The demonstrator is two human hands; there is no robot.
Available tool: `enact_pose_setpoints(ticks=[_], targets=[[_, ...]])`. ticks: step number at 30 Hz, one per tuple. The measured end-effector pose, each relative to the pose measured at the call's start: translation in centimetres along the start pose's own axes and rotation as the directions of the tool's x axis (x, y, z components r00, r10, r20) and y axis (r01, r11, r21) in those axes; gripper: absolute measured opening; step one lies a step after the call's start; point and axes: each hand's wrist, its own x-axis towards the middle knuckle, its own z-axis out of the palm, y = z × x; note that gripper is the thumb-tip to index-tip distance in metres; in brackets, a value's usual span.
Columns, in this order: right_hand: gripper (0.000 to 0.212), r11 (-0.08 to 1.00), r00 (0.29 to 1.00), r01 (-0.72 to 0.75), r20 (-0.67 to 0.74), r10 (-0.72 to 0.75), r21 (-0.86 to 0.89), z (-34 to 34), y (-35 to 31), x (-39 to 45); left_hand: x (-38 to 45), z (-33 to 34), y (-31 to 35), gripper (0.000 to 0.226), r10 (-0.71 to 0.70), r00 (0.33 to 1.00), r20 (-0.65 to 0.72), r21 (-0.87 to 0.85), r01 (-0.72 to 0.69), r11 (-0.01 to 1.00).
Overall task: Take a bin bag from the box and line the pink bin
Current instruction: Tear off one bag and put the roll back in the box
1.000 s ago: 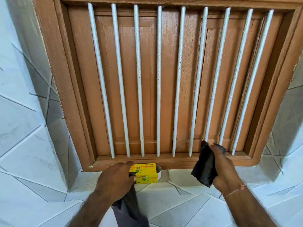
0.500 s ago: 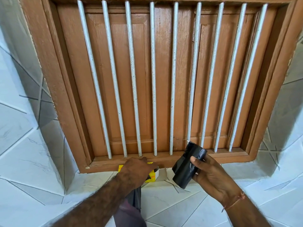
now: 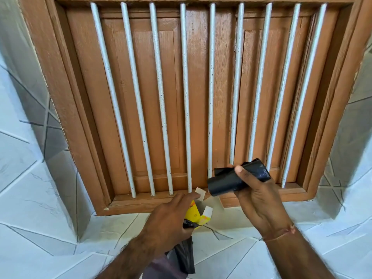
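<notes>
My left hand [image 3: 171, 218] grips a small yellow box [image 3: 194, 213] tilted up off the tiled ledge, its white flaps open toward the window. A loose black bin bag [image 3: 184, 256] hangs down from under the same hand. My right hand [image 3: 259, 200] holds a roll of black bin bags [image 3: 227, 181] just above and to the right of the box's open end, thumb on top. The pink bin is not in view.
A brown wooden window frame [image 3: 332, 109] with closed shutters and several white vertical bars [image 3: 210, 97] fills the wall ahead. A white tiled ledge [image 3: 251, 248] runs below it, and tiled walls [image 3: 24, 178] close in on both sides.
My left hand has lifted and tilted the box, and its flaps now stand open. My right hand has turned the roll sideways and brought it closer to the box's opening.
</notes>
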Motion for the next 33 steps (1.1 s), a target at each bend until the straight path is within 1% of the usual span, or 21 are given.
enact_pose_setpoints(ticks=[2,3,5,6,7,9,11,15,19,21,23,24,25,26,27,28,29,30,32,33], targets=[[0.041,0.998,0.999,0.048,-0.004,-0.048,-0.038,1.6,1.0,-0.1,-0.2,-0.3,0.6,0.076,-0.024,0.999,-0.044,-0.041,0.023,0.999],[0.049,0.995,0.998,0.064,-0.009,-0.065,-0.074,2.3,1.6,-0.4,-0.3,-0.4,0.7,0.076,-0.042,0.997,-0.065,-0.052,0.039,0.998],[0.080,0.985,0.993,0.100,-0.043,-0.107,-0.141,2.8,2.8,-1.0,-0.4,-0.7,0.8,0.076,-0.081,0.993,-0.085,-0.076,0.075,0.994],[0.089,0.975,0.989,0.119,-0.061,-0.133,-0.187,2.8,3.1,-1.2,-0.6,-0.8,0.7,0.077,-0.098,0.991,-0.086,-0.099,0.089,0.991],[0.093,0.963,0.986,0.131,-0.069,-0.152,-0.237,2.6,3.2,-1.3,-0.7,-0.8,0.6,0.078,-0.112,0.990,-0.086,-0.124,0.101,0.987],[0.091,0.943,0.987,0.118,-0.063,-0.145,-0.311,2.0,3.4,-1.7,-1.0,-1.0,0.4,0.078,-0.128,0.988,-0.084,-0.141,0.115,0.983],[0.086,0.923,0.992,0.089,-0.048,-0.115,-0.374,1.5,3.4,-2.1,-1.2,-1.3,0.2,0.077,-0.123,0.988,-0.093,-0.114,0.112,0.987],[0.073,0.864,0.992,0.121,0.072,-0.099,-0.488,1.1,2.7,-3.4,-1.4,-1.6,0.5,0.074,-0.086,0.991,-0.107,-0.064,0.079,0.995],[0.045,0.761,0.981,0.170,0.178,-0.073,-0.626,1.7,2.4,-4.2,-1.2,-1.3,1.2,0.073,-0.072,0.991,-0.110,-0.042,0.067,0.997],[0.043,0.733,0.973,0.175,0.230,-0.026,-0.657,1.9,2.6,-4.2,-1.0,-1.1,1.4,0.072,-0.052,0.992,-0.119,-0.026,0.049,0.998],[0.046,0.742,0.972,0.163,0.234,-0.009,-0.651,1.9,2.7,-3.9,-0.9,-1.1,1.5,0.071,-0.047,0.991,-0.125,-0.031,0.043,0.999],[0.051,0.771,0.976,0.141,0.216,-0.005,-0.621,1.8,2.7,-3.7,-0.9,-1.2,1.5,0.070,-0.044,0.991,-0.128,-0.035,0.040,0.999],[0.057,0.833,0.981,0.096,0.192,0.013,-0.545,1.6,2.7,-3.4,-1.0,-1.2,1.5,0.068,-0.043,0.990,-0.132,-0.043,0.038,0.998],[0.062,0.908,0.983,0.027,0.177,0.052,-0.418,1.4,2.7,-3.2,-1.1,-1.3,1.6,0.068,-0.046,0.989,-0.138,-0.060,0.038,0.997],[0.062,0.964,0.979,-0.051,0.176,0.099,-0.261,1.2,2.8,-2.9,-1.2,-1.5,1.7,0.067,-0.050,0.988,-0.145,-0.076,0.039,0.996],[0.060,0.986,0.976,-0.105,0.178,0.128,-0.131,1.1,2.8,-2.7,-1.2,-1.7,1.8,0.067,-0.050,0.987,-0.155,-0.078,0.039,0.996],[0.059,0.989,0.975,-0.130,0.174,0.139,-0.066,1.0,2.8,-2.6,-1.1,-1.9,1.9,0.067,-0.047,0.986,-0.162,-0.063,0.037,0.997],[0.061,0.989,0.976,-0.127,0.167,0.138,-0.070,1.1,2.9,-2.6,-1.0,-2.0,2.0,0.067,-0.042,0.986,-0.164,-0.041,0.036,0.999],[0.065,0.980,0.983,-0.080,0.148,0.108,-0.183,1.3,3.3,-2.7,-0.9,-2.0,2.3,0.067,-0.029,0.986,-0.162,-0.007,0.028,1.000],[0.062,0.969,0.985,-0.054,0.147,0.091,-0.241,1.4,3.4,-2.8,-0.9,-1.9,2.4,0.067,-0.027,0.987,-0.159,-0.002,0.027,1.000]])
